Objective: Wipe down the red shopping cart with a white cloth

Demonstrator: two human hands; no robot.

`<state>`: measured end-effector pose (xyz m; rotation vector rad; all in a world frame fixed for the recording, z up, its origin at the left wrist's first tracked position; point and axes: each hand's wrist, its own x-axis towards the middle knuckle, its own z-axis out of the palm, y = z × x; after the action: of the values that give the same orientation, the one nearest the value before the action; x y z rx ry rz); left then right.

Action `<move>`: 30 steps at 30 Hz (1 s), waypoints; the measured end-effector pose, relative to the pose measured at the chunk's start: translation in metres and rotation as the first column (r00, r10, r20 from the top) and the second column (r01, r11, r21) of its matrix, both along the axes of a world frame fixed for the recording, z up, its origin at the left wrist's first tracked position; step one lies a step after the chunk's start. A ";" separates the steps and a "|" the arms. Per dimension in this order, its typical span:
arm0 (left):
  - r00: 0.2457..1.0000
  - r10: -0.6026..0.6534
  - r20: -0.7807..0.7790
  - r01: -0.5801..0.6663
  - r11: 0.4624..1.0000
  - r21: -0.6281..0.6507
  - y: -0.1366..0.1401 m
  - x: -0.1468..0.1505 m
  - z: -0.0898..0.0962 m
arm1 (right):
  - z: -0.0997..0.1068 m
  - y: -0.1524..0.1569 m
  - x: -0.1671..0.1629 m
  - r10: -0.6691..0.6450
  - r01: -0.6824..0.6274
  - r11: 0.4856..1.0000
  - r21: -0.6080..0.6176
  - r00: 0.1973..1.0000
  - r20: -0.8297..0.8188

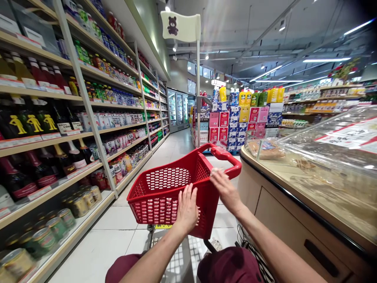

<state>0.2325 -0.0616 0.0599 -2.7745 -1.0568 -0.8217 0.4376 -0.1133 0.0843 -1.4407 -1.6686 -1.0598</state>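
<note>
A red plastic shopping cart (165, 200) stands sideways in front of me, its handle (225, 155) toward the right. A tall pole on it carries a cream flag sign (181, 27) with a dark bear. My left hand (187, 206) lies against the perforated side of the basket, fingers stretched out and pointing up. Near the rim by the handle, my right hand (225, 188) rests with its fingers extended, slightly smeared at the tips. Neither hand is wrapped around anything. The basket's floor is hidden from this angle.
Shelves of bottles and cans (112, 94) line the left side. Close on the right stands a wooden counter (279, 220) with a clear cover (332, 141). Ahead are stacked drink cartons (219, 125) and glass-door fridges (178, 108). Loose cables (253, 255) lie beside the counter.
</note>
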 end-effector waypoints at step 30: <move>0.973 0.113 -0.202 -0.124 0.991 -0.044 0.031 -0.049 -0.023 | -0.017 0.008 -0.032 -0.019 0.030 0.995 -0.091 0.993 0.118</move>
<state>0.1837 -0.0306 0.0365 -2.7345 -1.2097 -0.4957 0.4058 -0.1051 0.0671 -1.4863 -1.8085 -1.1124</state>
